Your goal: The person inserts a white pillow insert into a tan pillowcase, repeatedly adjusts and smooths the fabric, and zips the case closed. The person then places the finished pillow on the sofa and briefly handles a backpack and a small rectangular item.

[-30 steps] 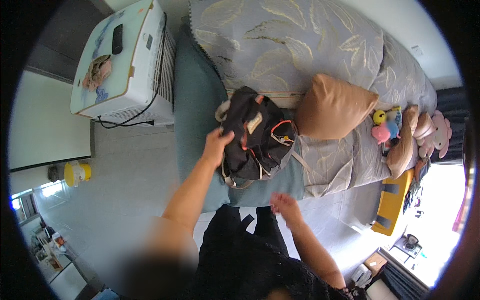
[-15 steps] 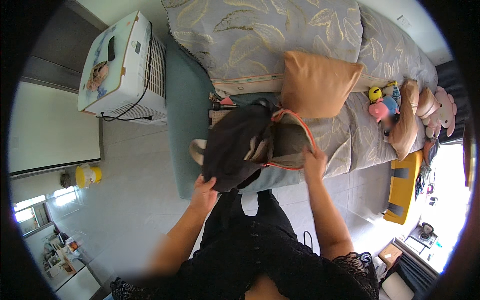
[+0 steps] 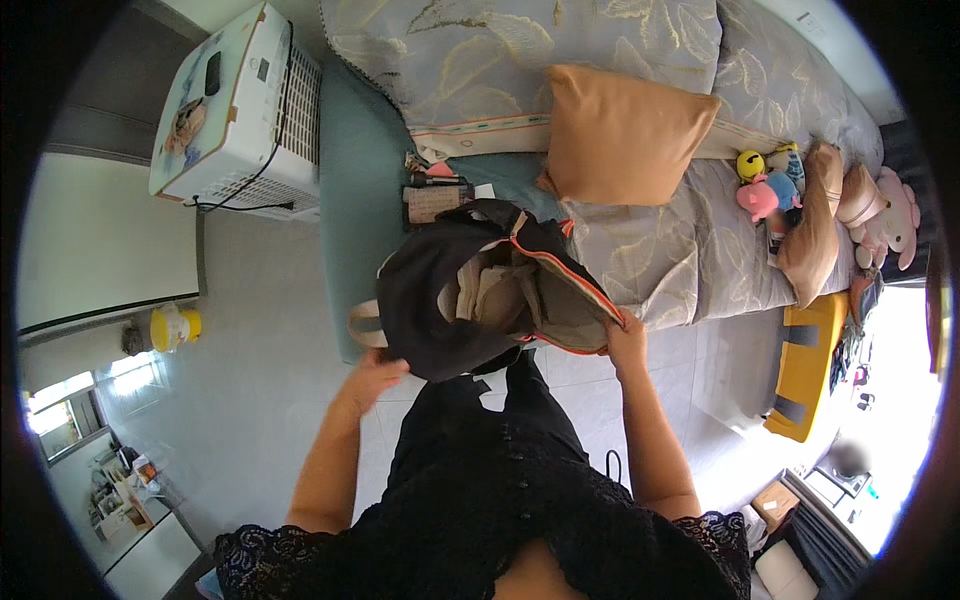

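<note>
A black backpack [image 3: 415, 290] with an orange-edged zip lies open at the front edge of the sofa. Its grey-beige lining [image 3: 490, 295] shows through the wide mouth. My right hand [image 3: 627, 343] is closed on the outer corner of the unzipped flap [image 3: 580, 305], which is stretched to the right. At the backpack's lower left edge, beside a beige strap loop [image 3: 366, 323], my left hand [image 3: 375, 380] grips the bag; some of its fingers are hidden and slightly blurred.
Behind the backpack, a small box [image 3: 436, 204] and a black cylindrical item [image 3: 438, 181] lie on the sofa's teal part [image 3: 350, 200]. A tan cushion [image 3: 625, 140] leans on the backrest; plush toys [image 3: 760, 195] sit farther right. A white appliance [image 3: 240, 120] stands left; a yellow stool [image 3: 805, 370] stands right.
The backpack has tipped and its mouth has spread, showing more of the lining. My left hand has shifted left along with the bag's edge. My right hand still holds the flap, slightly lower.
</note>
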Demonstrator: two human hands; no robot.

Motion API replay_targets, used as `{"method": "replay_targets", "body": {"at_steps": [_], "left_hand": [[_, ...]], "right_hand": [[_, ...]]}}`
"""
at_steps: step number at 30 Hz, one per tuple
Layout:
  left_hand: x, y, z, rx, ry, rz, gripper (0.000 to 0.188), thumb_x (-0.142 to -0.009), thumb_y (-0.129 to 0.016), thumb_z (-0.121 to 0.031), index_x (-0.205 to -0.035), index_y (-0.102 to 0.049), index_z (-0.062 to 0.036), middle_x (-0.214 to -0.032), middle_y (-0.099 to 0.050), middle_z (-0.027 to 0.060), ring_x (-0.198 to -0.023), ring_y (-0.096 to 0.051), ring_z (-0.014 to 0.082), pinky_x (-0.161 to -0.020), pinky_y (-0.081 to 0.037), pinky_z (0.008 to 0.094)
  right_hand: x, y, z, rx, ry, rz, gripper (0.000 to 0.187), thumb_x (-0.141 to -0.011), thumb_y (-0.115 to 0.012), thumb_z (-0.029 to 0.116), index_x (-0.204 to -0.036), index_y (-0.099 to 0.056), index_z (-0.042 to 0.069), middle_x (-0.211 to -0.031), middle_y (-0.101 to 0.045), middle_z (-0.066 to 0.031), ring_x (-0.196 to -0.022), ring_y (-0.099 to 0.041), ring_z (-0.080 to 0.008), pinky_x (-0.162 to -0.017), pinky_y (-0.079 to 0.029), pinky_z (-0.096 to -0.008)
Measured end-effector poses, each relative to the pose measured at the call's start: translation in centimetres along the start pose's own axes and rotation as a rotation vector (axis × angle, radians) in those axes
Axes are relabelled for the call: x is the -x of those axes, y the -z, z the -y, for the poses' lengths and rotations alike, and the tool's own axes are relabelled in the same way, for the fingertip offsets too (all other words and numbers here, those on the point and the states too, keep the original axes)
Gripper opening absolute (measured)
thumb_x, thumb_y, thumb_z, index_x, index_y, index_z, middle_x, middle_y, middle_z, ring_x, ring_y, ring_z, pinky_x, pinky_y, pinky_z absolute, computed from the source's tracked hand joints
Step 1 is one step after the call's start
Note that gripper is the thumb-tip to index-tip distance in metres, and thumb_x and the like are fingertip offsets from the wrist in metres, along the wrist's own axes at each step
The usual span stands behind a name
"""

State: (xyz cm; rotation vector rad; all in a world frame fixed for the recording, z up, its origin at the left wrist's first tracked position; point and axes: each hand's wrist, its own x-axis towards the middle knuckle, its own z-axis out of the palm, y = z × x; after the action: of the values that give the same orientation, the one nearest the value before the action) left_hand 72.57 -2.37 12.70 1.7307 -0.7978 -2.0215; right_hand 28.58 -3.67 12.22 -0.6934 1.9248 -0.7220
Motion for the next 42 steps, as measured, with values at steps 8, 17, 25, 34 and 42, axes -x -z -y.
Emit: {"method": "replay_targets", "body": {"at_steps": [8,17,25,34,42], "left_hand": [[-7.5,-3.6,-14.2,-0.558,-0.206,-0.449,0.1,-0.068,-0.08,-0.047,-0.145,-0.034,-0.0033,-0.129,-0.055,0.0255,-0.114,-0.058,0.0362,-0.094,-0.047,0.042],[-1.0,3.0,-8.3,0.282,-0.153,0.055,0.049,-0.077,-0.075,-0.009,-0.122,-0.058,0.0041,-0.115,-0.064,0.0124,-0.102,-0.061,0.0221,-0.093,-0.047,0.0352],[1.5,8.2,-0.1,0.387,0.228,0.007,0.054,-0.073,-0.078,-0.011,-0.12,-0.058,0.0065,-0.113,-0.065,0.015,-0.102,-0.062,0.0267,-0.093,-0.049,0.0387],[2.3,8.2,2.5,0.504,0.281,-0.2,0.047,-0.072,-0.08,-0.011,-0.113,-0.063,0.0065,-0.103,-0.068,0.0112,-0.093,-0.065,0.021,-0.089,-0.05,0.0352],[1.7,5.8,1.9,0.594,0.186,-0.289,0.044,-0.073,-0.078,-0.014,-0.109,-0.064,0.0075,-0.101,-0.07,0.0118,-0.092,-0.068,0.025,-0.088,-0.053,0.0393]], "right_hand": [[0.1,-1.5,1.9,0.194,0.139,0.069,0.02,-0.088,-0.059,0.013,-0.102,-0.066,0.0,-0.067,-0.062,-0.013,-0.051,-0.061,-0.0186,-0.048,-0.049,-0.0344],[8.8,-8.4,10.9,0.519,0.469,0.267,0.02,-0.086,-0.058,0.018,-0.095,-0.064,0.002,-0.08,-0.063,-0.0259,-0.078,-0.061,-0.0457,-0.067,-0.048,-0.0501],[8.9,-11.9,10.0,0.846,0.509,0.754,0.013,-0.081,-0.053,0.016,-0.09,-0.057,0.007,-0.076,-0.063,-0.0229,-0.074,-0.062,-0.0433,-0.07,-0.048,-0.055],[-2.2,-20.8,12.8,0.661,0.274,1.719,0.023,-0.088,-0.063,0.024,-0.099,-0.068,0.004,-0.082,-0.07,-0.0075,-0.073,-0.067,-0.0197,-0.064,-0.052,-0.034],[-25.3,-38.0,5.0,0.979,0.805,0.427,0.041,-0.088,-0.06,0.024,-0.126,-0.055,0.01,-0.126,-0.057,-0.012,-0.116,-0.053,-0.0308,-0.097,-0.042,-0.0443]]}}
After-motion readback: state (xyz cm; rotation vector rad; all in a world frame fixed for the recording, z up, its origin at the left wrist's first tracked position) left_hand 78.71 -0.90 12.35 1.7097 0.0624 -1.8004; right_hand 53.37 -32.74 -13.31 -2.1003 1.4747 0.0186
